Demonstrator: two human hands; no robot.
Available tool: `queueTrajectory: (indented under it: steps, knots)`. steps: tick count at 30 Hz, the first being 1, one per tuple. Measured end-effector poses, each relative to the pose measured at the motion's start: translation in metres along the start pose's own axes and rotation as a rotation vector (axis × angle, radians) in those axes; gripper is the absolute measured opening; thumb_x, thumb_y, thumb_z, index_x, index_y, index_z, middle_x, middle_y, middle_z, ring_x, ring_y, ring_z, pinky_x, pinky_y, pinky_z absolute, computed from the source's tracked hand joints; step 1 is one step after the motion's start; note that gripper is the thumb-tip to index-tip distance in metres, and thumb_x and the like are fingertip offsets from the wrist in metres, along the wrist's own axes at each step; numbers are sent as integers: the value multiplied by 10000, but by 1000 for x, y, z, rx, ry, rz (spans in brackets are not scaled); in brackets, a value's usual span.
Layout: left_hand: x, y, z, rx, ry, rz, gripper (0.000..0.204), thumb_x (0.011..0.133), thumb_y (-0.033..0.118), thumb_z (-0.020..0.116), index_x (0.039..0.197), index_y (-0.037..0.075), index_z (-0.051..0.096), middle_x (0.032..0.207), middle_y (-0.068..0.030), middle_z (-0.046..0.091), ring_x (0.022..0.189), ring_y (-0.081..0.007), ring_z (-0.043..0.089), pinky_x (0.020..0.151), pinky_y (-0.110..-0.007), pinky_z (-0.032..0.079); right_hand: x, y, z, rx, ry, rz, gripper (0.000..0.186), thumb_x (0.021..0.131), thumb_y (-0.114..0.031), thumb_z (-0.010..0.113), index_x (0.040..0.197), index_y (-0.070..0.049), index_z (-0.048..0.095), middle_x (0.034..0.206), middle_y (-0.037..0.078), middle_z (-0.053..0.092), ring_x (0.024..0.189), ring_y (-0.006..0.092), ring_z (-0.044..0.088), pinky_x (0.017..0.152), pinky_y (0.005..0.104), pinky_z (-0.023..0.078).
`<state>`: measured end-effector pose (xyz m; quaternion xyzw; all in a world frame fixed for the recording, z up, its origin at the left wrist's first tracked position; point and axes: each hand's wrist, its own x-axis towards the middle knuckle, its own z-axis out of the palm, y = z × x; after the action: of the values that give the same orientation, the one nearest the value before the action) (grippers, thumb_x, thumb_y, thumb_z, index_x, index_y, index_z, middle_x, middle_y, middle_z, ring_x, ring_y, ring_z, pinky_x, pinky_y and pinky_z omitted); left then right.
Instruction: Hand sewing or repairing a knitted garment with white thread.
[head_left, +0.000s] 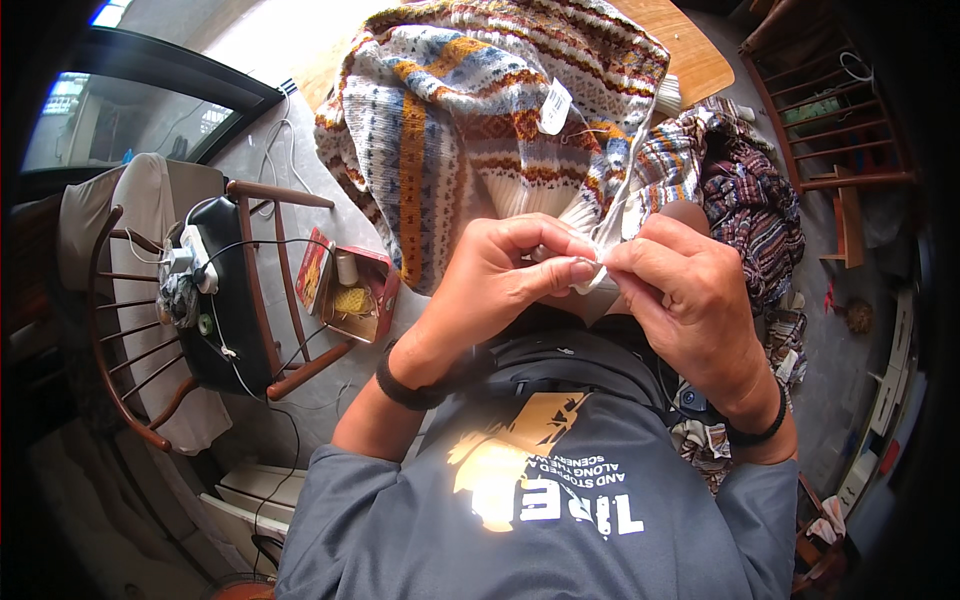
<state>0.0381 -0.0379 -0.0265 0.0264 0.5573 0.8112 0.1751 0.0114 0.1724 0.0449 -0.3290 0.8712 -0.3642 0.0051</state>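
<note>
Sweater [470, 110]: 1, patterned knit, spread over the table [690, 55] edge and hanging toward the lap; its white ribbed hem [590, 215] is drawn up between both hands.
Handling: judged soft, limp and light; the knit is likely to stretch and sag, so it is best taken at the firmer ribbed hem, close to the spot being worked.
Left hand [495, 275]: grip clenched, thumb and forefinger pinched on the hem.
Right hand [690, 290]: grip clenched on the same hem, fingertips touching those of the left; whether a needle or thread is held cannot be told.
Tag [555, 105]: 1, white, hanging on the sweater.
Other knitwear [745, 200]: 1 heap, beside the sweater on the right.
Box [355, 290]: 1, open, red, on the floor, with a pale spool and yellow thread.
Chairs: 1 chair [230, 290] on the left, loaded with a black bag; more wooden frames at upper right, count unclear.
Wristbands: 2, dark, 1 per wrist.
</note>
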Motion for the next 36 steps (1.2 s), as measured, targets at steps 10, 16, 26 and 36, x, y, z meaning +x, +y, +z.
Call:
queueTrajectory:
  steps: [10,16,26,36]
  knots:
    - [0,0,0,32,-2,5,153,949,88,754,1065,-11,742,970,-39,749,874,-75,694,745,-224,581,0,0,-1,2,-11,2,115,830,-2,725,924,-44,675,841,118,629,771,340,670,648,422,527]
    - [0,-1,0,36,-2,-10,147,953,91,751,1058,-11,741,952,-37,748,868,-74,692,745,-225,580,0,0,0,1,-24,4,101,831,-5,721,899,-44,658,824,118,613,761,342,660,640,429,520]
    - [1,1,2,20,4,-21,150,949,88,755,1060,-11,744,965,-34,744,877,-77,695,740,-225,581,1,0,2,18,-8,-2,101,830,8,710,891,-31,640,830,136,631,771,359,661,652,438,522]
    - [2,-2,2,-5,-11,9,145,942,79,760,1051,-14,750,1005,-38,735,891,-83,699,740,-226,584,0,0,1,6,-33,-4,107,821,16,697,886,-24,622,824,148,629,766,369,658,646,449,516]
